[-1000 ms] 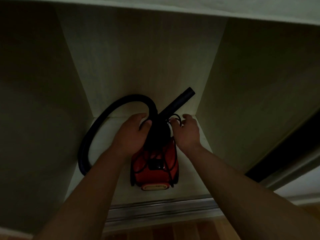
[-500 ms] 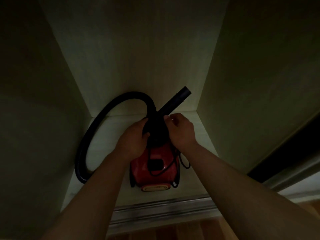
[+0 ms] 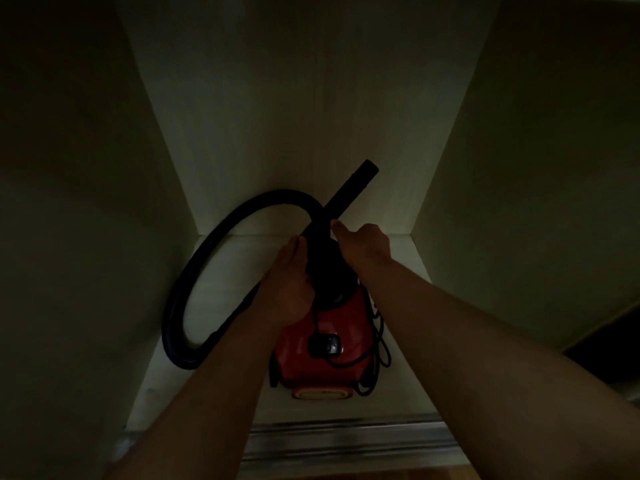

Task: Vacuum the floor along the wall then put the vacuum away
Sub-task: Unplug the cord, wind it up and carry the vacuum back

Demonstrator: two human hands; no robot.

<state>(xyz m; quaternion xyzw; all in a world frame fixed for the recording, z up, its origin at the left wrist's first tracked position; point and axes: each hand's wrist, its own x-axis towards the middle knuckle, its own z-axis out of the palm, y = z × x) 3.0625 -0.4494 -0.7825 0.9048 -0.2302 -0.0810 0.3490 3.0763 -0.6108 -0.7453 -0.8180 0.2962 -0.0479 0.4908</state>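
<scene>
Red on pale cupboard floor; gripping the vacuum by its black neck, left hand and right hand curled round.

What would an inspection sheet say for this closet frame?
Surface: pale closet floor, dimly lit.
Job's things: red vacuum stands on it; black hose loops left; tube points up and right.
Clutter: nothing seen.
Hands: left hand holds the vacuum's black top; right hand at the tube's base, grip unclear.
Cables: cord draped over the vacuum, plug on top.
Surroundings: walls, door track, wood floor in front.
</scene>
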